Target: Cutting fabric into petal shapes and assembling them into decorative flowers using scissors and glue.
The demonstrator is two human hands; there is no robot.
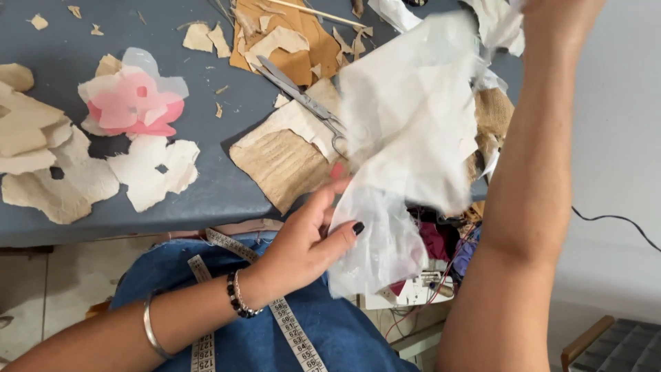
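A thin, translucent white sheet [413, 131] hangs in front of me over the table's right end. My left hand [306, 238] pinches its lower edge between thumb and fingers, just off the table's near edge. My right hand [558, 21] is raised at the top right, mostly out of frame, and holds the sheet's upper part. Grey scissors [303, 100] lie on the table behind the sheet, their handles partly hidden by it. They rest on brown and cream fabric scraps [286, 158].
On the grey table [206, 196] lie a pink and white cut-out shape [134, 103] and cream scraps [62, 172] at the left. A measuring tape [292, 331] drapes over my blue clothing. A white box with wires [413, 289] sits below the table's right end.
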